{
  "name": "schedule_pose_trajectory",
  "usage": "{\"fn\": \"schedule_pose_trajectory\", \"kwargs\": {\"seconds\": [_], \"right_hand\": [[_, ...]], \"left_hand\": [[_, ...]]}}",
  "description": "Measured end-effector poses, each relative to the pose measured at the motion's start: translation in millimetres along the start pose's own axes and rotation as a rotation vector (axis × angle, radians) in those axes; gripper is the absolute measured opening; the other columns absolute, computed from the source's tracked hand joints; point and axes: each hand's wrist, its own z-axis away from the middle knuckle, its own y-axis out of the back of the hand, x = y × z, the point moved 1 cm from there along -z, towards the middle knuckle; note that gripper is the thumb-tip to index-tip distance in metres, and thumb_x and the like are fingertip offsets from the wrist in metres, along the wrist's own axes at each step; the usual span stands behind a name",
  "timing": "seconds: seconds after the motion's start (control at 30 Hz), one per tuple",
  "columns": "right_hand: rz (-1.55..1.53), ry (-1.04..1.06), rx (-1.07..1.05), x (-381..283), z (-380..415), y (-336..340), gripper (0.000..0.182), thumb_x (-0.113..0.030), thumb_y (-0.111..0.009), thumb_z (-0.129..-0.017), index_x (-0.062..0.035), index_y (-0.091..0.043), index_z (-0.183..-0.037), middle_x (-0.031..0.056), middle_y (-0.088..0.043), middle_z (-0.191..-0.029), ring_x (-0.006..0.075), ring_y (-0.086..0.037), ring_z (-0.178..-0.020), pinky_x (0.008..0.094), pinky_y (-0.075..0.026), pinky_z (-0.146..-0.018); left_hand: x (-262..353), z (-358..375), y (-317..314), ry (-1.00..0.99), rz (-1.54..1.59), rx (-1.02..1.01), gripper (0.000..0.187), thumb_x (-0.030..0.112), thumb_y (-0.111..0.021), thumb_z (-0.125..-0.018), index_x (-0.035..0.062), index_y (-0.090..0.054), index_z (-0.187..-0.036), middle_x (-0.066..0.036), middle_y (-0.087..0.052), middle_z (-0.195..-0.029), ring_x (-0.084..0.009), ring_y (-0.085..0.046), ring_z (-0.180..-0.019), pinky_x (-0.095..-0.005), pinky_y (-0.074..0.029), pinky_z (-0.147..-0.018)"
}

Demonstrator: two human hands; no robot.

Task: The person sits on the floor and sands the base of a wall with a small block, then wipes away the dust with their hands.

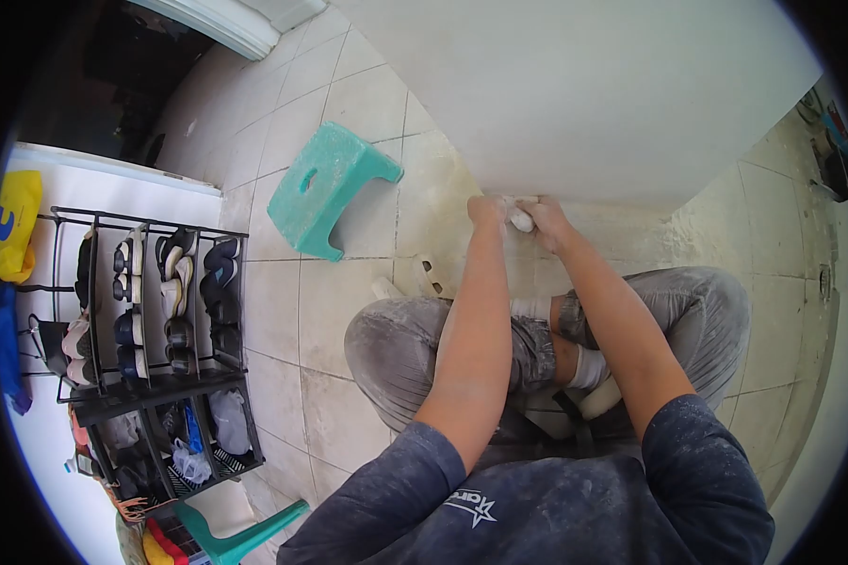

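Head view: you sit low on tiled floor (344, 315), both hands at bottom edge of pale wall panel (622, 104). Right hand (552, 226) appears clamped on whitish lump (520, 220) (material unclear), just beside left hand (486, 211). Left looks curled near panel's corner; whether it grips anything, you can't say. Light, even pressure and both hands kept low probably suit you best. Fingertips mostly hidden; panel's top and green stool (231, 544) at bottom-left cut off.

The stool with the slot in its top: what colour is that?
The stool is teal green, best seen in the head view.
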Motion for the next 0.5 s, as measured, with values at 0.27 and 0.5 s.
{"fn": "schedule_pose_trajectory", "kwargs": {"seconds": [0.27,0.5], "right_hand": [[0.011,0.053,0.011,-12,6,-6,0.021,-0.009,-0.053,-0.082,0.0020,-0.051,-0.100,0.0074,-0.057,-0.090,0.0157,-0.057,-0.076,0.0278,-0.048,-0.061],[0.011,0.090,0.017,-3,1,-2,0.019,-0.008,-0.053,-0.080,-0.0026,-0.055,-0.099,0.0071,-0.058,-0.091,0.0162,-0.057,-0.077,0.0283,-0.048,-0.061]], "left_hand": [[8,8,-2,-0.161,-0.023,-0.033,0.013,-0.004,-0.049,-0.072,-0.0053,-0.053,-0.084,-0.014,-0.055,-0.077,-0.0211,-0.054,-0.065,-0.0354,-0.042,-0.052],[-1,1,-1,-0.055,-0.253,-0.148,0.019,-0.001,-0.049,-0.073,-0.0043,-0.051,-0.092,-0.015,-0.055,-0.083,-0.0240,-0.055,-0.069,-0.0377,-0.045,-0.054]]}}
